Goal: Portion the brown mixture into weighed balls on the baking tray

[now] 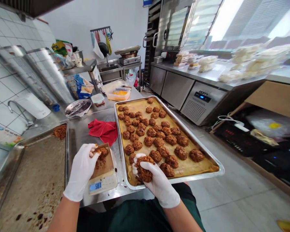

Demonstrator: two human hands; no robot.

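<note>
My right hand (154, 180), in a white glove, is closed around a large brown, crumbly ball of mixture (145, 168) at the near edge of the baking tray (178, 178). My left hand (84, 164), also gloved, has its fingertips drawn together over a small cardboard box (108, 166); orange-brown bits cling to them, and whatever they pinch is hidden. Beside my left thumb, a clump of mixture (102, 152) sits in the box, with crumbs around it. Under the box is a kitchen scale (111, 183) with a lit display. Several brown balls (159, 142) stand on the tray's yellowish lining.
At left lies a stained metal tray (36, 170) with a heap of mixture (60, 131) in its far corner. A red cloth (103, 130) lies behind the scale. Farther back are a metal bowl (77, 108) and a plastic tub (118, 95). Crumbs dot the steel table (74, 138).
</note>
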